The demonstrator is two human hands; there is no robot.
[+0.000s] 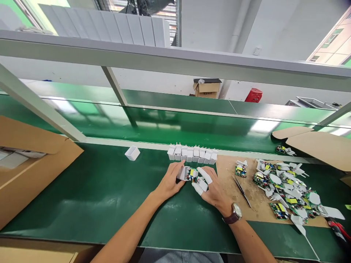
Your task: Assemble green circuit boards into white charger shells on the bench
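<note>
My left hand (pixel 170 180) is closed round a white charger casing (pixel 182 173) on the green bench. My right hand (pixel 212 186), with white finger cots on its fingertips and a watch on the wrist, pinches a small green circuit board (pixel 192 174) whose end sits in the casing's open mouth. Just beyond my hands stands a row of several white charger casings (pixel 192 153), prongs up, along the bench's far edge.
A lone white casing (pixel 132 153) lies to the left. On the brown cardboard sheet (pixel 253 204) at right lie tweezers (pixel 241 190) and a heap of circuit boards with white covers (pixel 287 190). Cardboard boxes flank both sides (pixel 33 171). A conveyor belt (pixel 175 124) runs behind.
</note>
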